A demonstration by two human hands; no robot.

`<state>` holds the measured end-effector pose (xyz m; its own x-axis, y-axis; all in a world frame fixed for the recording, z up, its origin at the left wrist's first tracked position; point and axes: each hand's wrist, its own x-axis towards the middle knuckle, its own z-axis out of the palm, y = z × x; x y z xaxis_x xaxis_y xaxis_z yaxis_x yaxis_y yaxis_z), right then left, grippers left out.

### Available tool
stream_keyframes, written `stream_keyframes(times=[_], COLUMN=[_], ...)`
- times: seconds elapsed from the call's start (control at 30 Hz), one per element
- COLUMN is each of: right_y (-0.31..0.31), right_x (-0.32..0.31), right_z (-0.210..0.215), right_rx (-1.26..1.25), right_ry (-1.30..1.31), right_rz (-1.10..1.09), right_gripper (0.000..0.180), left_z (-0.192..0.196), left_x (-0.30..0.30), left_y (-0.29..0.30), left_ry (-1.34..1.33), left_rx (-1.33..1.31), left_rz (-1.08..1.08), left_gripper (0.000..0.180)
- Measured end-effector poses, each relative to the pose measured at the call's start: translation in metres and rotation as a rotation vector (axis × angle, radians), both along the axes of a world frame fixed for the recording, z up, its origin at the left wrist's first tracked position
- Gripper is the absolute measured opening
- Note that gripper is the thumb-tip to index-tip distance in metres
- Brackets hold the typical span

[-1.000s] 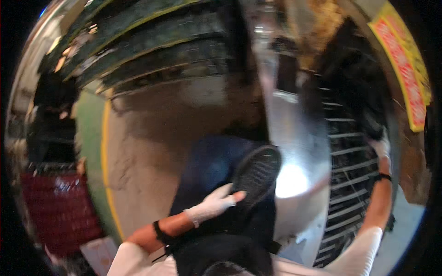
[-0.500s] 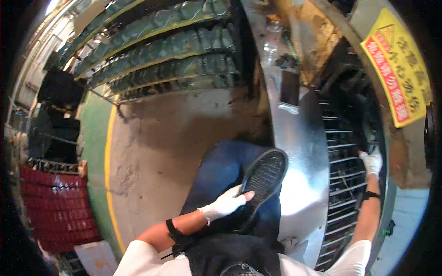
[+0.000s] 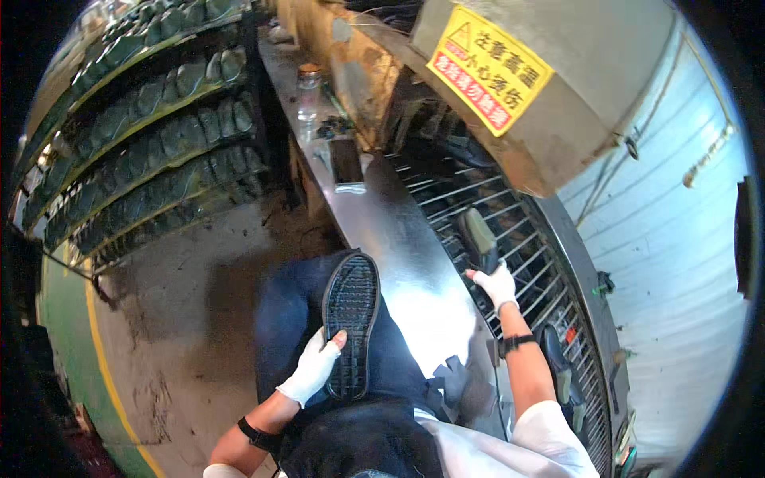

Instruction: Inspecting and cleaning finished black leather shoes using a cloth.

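Note:
My left hand (image 3: 313,368), in a white glove with bare fingertips, is closed on a black shoe sole (image 3: 352,299). The sole stands toe-up over my lap, its ridged tread facing me and my thumb across it. To the right, my right hand (image 3: 494,285), gloved the same way, grips one end of a dark shoe (image 3: 480,239) with a pale olive-grey underside. That shoe is tilted above the metal bars of a slatted rack (image 3: 518,239); whether it touches them I cannot tell.
A shiny metal bench (image 3: 390,239) runs between my lap and the bars, bearing a dark flat rectangle (image 3: 347,162) and a clear bottle (image 3: 308,92). Dark shoes (image 3: 558,358) lie along the bars. A yellow warning sign (image 3: 490,68) hangs above. Shelves of shoe-shaped pieces (image 3: 171,131) stand at left.
The view has swung right. My right hand has come from the dark recess at the bars' far side, bringing the shoe into view. The sole in my left hand now stands more upright.

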<state>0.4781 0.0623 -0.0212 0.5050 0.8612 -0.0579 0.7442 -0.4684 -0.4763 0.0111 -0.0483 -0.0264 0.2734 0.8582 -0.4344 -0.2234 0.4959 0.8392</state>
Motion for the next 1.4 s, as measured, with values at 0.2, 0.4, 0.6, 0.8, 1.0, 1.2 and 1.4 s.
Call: stream_keyframes(times=[0.2, 0.4, 0.6, 0.8, 1.0, 1.2, 1.4], right_y=[-0.024, -0.034, -0.036, -0.113, -0.100, -0.090, -0.093], right_x=[-0.003, -0.111, -0.198, -0.256, -0.273, -0.234, -0.244], right_z=[0.034, 0.197, 0.188, 0.098, 0.145, 0.129, 0.125], right_rx=[-0.007, -0.229, 0.477, -0.108, -0.262, -0.108, -0.123], right_ry=[0.118, -0.321, -0.210, 1.747, 1.983, 1.813, 1.766], right_rz=[0.082, 1.059, 1.429, 0.398, 0.194, 0.051, 0.170], right_gripper=[0.086, 0.097, 0.071, 0.065, 0.058, 0.056, 0.084], left_z=[0.046, 0.082, 0.098, 0.117, 0.054, 0.053, 0.110], left_x=[-0.017, -0.018, 0.012, -0.004, -0.023, -0.005, -0.061], left_y=[0.005, 0.044, 0.072, 0.053, 0.102, 0.126, 0.126], left_ry=[0.599, -0.078, -0.496, -0.675, -0.329, 0.862, -0.361], left_rx=[0.304, 0.406, 0.030, 0.048, 0.283, 1.040, 0.213], left_rz=[-0.059, -0.057, -0.149, -0.049, 0.286, -0.082, 0.219], left_gripper=[0.049, 0.055, 0.098, 0.117, 0.080, 0.029, 0.065])
